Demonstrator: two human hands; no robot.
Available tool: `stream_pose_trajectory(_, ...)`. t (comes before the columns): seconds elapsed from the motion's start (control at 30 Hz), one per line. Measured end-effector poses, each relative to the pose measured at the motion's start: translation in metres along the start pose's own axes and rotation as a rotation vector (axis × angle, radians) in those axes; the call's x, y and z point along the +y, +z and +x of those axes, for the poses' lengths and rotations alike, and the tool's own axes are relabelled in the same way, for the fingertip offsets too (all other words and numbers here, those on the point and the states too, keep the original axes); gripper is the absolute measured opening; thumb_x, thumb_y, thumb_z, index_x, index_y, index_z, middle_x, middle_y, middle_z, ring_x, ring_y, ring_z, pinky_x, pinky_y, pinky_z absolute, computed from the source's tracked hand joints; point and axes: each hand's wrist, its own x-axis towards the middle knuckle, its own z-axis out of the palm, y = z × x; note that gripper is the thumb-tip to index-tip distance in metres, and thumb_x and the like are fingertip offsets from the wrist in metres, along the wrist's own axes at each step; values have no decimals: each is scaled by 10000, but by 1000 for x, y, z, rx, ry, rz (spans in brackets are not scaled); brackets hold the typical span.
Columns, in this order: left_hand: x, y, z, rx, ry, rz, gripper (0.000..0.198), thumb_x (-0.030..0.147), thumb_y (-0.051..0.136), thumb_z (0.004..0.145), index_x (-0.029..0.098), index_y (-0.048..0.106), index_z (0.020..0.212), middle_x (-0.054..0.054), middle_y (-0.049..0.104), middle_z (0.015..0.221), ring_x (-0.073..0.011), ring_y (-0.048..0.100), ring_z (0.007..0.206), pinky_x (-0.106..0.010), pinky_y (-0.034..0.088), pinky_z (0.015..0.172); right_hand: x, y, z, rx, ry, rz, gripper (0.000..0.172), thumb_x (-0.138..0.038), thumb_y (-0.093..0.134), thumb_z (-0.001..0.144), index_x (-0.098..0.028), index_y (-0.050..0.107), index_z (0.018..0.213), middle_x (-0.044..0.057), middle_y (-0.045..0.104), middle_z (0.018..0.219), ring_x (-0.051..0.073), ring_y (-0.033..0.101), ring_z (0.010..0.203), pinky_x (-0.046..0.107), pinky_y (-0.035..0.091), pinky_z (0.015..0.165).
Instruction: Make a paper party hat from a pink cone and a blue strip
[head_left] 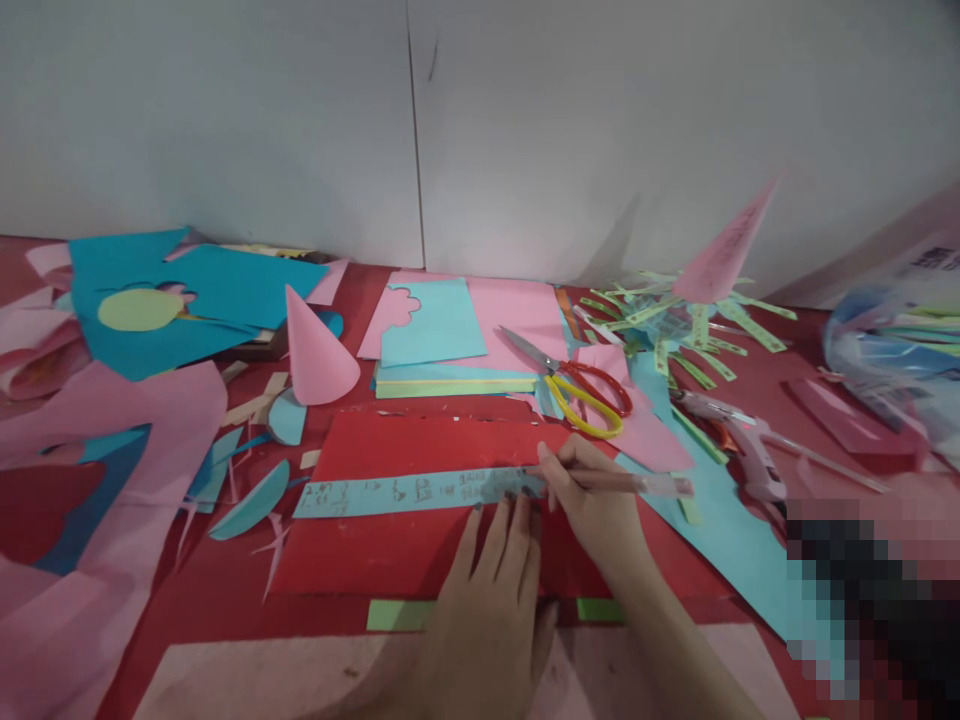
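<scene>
A long light-blue ruler lies across a red paper sheet in front of me. My left hand rests flat on the red sheet, fingers stretched out, fingertips pressing the ruler's right part. My right hand is closed in a pinch on a pink pencil, whose tip touches the red sheet along the ruler's upper edge near its right end.
Red-and-yellow scissors lie behind the sheet on pink and blue paper. A pink paper cone stands to the left, another at the back right among green strips. A glue gun lies right. Paper scraps cover the left side.
</scene>
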Motion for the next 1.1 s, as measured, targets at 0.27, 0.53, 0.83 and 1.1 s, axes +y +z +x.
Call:
stream_pose_trajectory(0.27, 0, 2, 0, 30, 0, 23, 455, 378, 315, 860, 119, 538, 1160, -89, 508, 1279, -239, 428, 1182, -390, 291, 968, 2, 0, -1, -2, -12, -27, 363, -354, 500, 802, -212, 352, 502, -71, 406, 396, 84, 406, 382, 215, 332, 433)
stream_pose_trajectory(0.53, 0, 0, 1, 50, -7, 29, 441, 368, 329, 856, 116, 560, 1135, -86, 531, 1255, -236, 456, 1160, -386, 285, 963, 4, 2, 0, 42, 38, 56, 349, -361, 492, 811, -219, 349, 527, -69, 413, 392, 115, 526, 455, 223, 401, 495)
stream_pose_trajectory(0.83, 1, 0, 0, 51, 1, 33, 451, 377, 332, 852, 115, 555, 1142, -87, 524, 1263, -240, 465, 1153, -389, 295, 956, 5, 1, 0, 43, -25, -9, 353, -330, 493, 802, -216, 337, 506, -70, 409, 386, 89, 442, 394, 210, 351, 431)
stream_pose_trajectory(1.1, 0, 0, 1, 54, -4, 37, 450, 379, 335, 850, 116, 558, 1139, -89, 524, 1261, -237, 472, 1147, -386, 291, 956, 4, 1, 0, 58, 7, 20, 347, -337, 488, 804, -218, 347, 511, -68, 415, 390, 105, 503, 423, 213, 381, 457)
